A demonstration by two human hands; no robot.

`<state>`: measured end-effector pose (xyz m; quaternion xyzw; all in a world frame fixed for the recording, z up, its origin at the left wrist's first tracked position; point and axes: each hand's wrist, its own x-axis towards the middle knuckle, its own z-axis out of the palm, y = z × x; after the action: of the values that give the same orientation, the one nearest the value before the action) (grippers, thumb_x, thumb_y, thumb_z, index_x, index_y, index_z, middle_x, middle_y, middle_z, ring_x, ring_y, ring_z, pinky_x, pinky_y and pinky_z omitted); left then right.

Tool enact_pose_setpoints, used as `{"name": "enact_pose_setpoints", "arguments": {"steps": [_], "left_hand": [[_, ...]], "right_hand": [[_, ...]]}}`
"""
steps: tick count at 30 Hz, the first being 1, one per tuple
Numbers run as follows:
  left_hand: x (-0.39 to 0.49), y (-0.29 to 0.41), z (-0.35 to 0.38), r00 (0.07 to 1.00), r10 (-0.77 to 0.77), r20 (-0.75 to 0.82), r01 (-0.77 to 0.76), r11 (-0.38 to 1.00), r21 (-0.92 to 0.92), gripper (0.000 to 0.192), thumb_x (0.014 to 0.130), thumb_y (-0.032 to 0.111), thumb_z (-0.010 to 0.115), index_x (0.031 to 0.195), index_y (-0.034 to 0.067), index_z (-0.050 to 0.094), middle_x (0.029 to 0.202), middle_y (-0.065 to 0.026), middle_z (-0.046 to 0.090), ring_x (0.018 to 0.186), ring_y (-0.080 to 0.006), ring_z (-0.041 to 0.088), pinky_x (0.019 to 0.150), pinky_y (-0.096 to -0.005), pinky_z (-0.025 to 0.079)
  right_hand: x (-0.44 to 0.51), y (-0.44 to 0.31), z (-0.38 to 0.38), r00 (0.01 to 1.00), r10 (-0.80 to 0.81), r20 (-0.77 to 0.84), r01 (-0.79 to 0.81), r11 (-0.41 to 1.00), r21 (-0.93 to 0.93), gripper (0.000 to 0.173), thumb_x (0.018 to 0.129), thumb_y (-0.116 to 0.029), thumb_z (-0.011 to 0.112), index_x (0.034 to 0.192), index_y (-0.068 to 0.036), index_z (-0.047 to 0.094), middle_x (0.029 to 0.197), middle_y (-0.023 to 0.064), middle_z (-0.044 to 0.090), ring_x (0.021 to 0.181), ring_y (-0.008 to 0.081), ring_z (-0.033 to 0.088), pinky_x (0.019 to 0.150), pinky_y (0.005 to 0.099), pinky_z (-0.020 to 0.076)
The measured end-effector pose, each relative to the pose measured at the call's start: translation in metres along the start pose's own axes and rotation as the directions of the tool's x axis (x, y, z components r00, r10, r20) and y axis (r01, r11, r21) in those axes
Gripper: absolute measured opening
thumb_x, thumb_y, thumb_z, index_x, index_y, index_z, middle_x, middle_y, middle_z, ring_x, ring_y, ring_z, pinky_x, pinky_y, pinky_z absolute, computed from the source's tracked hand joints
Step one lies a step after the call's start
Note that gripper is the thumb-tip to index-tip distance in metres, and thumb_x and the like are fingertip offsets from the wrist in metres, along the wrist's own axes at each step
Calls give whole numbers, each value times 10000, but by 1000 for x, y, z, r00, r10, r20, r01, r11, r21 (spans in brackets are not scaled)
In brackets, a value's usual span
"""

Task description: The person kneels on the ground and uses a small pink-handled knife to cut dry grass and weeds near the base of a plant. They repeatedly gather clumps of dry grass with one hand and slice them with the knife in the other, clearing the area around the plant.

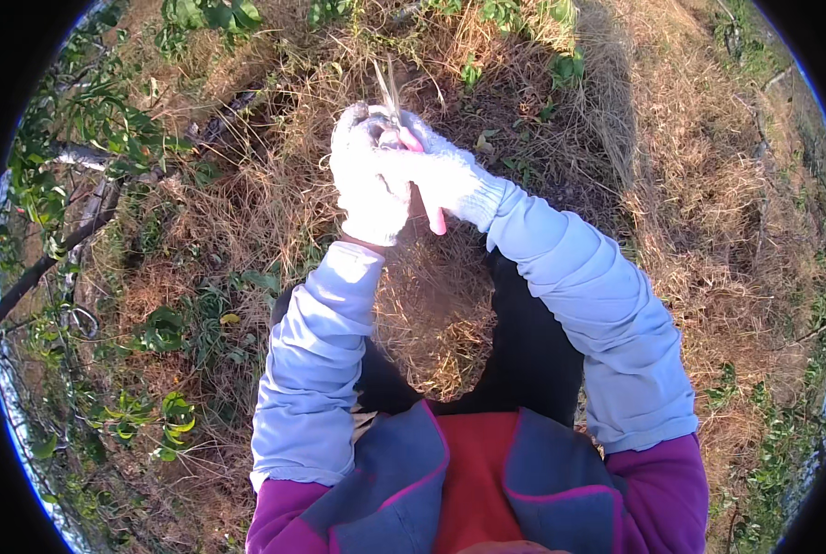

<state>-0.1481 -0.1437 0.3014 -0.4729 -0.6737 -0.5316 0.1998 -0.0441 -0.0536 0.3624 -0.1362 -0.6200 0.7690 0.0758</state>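
Observation:
Both my hands meet in front of me above the dry grass, in white knit gloves washed out by bright sun. My right hand (pixel 458 183) is closed around a pink-handled cutting tool (pixel 438 222), which looks like shears. One handle end sticks out below that hand, and narrow pale blades point away from me. My left hand (pixel 366 170) is curled against the right one, close to the base of the blades. Its fingertips look grey and soiled. Glare and overlap hide whether it holds anything.
Dry grass (pixel 704 228) covers the ground around my dark-trousered legs (pixel 534 339). On the left, a bare branch (pixel 53 260) and leafy twigs (pixel 119 124) reach inward. Green leafy shoots (pixel 216 15) stand at the far edge, with low weeds (pixel 160 329) to the left.

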Motion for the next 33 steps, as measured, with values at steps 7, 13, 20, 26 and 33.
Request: {"name": "enact_pose_setpoints", "arguments": {"steps": [7, 13, 20, 26, 33], "left_hand": [[10, -21, 9, 998, -2, 56, 0, 999, 44, 358, 1013, 228, 693, 1289, 7, 644, 1248, -224, 661, 1194, -418, 629, 1046, -501, 498], [66, -49, 33, 990, -32, 140, 9, 987, 161, 407, 988, 235, 738, 1313, 21, 620, 1260, -191, 656, 1188, -380, 630, 1041, -486, 504], [85, -32, 205, 827, 298, 477, -421, 891, 173, 489, 875, 232, 754, 1317, 65, 625, 1327, -182, 635, 1249, -360, 610, 1073, -513, 452], [64, -80, 306, 802, 204, 561, -393, 888, 239, 293, 958, 149, 558, 1201, 2, 633, 1233, -206, 627, 1187, -362, 599, 1034, -524, 449], [51, -218, 352, 746, -128, 654, -315, 797, 515, 340, 978, 119, 541, 1299, 11, 563, 1412, -259, 586, 1343, -421, 555, 1136, -565, 415]], "right_hand": [[8, -13, -100, 965, -188, -181, 230, 939, 255, 390, 1048, -239, 679, 1384, -85, 556, 878, 84, 658, 704, 217, 662, 551, 365, 574], [16, -1, -236, 860, -47, -509, -18, 993, -121, 488, 1019, -370, 707, 1402, -85, 604, 936, 59, 681, 797, 197, 682, 756, 370, 590], [95, 41, -332, 893, 197, -405, -444, 534, -719, 567, 920, -539, 642, 1222, -63, 698, 966, 150, 737, 892, 304, 715, 866, 425, 543], [148, 60, -366, 789, 384, -479, -558, 123, -820, 512, 974, -445, 603, 1297, -60, 705, 1230, 205, 744, 1138, 370, 718, 1015, 448, 538], [238, 93, -394, 738, 529, -420, -501, 12, -866, 541, 910, -488, 654, 1257, -73, 678, 1151, 195, 736, 1041, 369, 715, 943, 464, 536]]}}
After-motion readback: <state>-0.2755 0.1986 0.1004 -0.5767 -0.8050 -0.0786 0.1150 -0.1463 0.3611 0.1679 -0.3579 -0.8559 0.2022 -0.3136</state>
